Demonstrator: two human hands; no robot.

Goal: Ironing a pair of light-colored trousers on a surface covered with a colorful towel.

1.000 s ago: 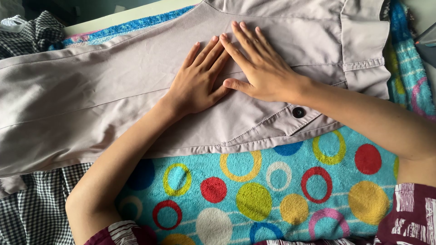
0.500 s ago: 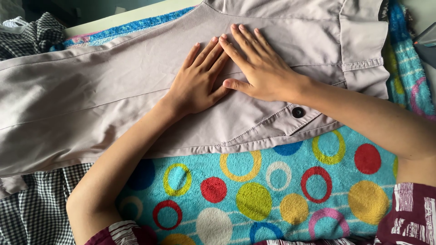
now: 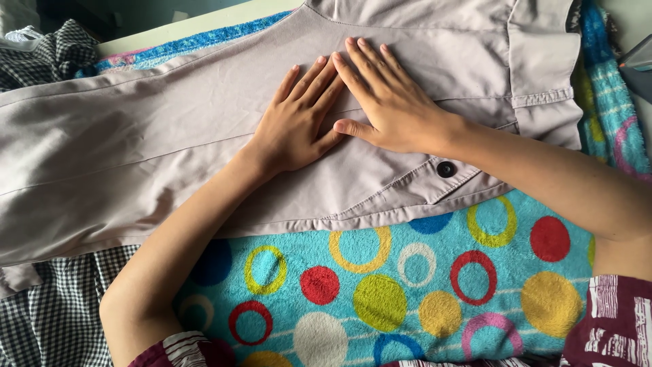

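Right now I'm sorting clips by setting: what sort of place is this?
Probably a home ironing or clothes-folding spot: grey trousers spread flat on a bright circle-patterned towel, with checked fabric lying beside it.

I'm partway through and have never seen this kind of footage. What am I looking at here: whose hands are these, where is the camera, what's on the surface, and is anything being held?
This is a single view from a camera worn on a person's head, looking down at their own two bare hands; there is no machine. The left hand and the right hand both lie flat, fingers spread, side by side on a pale grey-beige cloth garment with a dark round button. Neither hand grips anything; they only press on the fabric. The garment is spread over a turquoise fluffy towel with coloured circles. A black-and-white checked cloth lies at the lower left, with more of it at the upper left.
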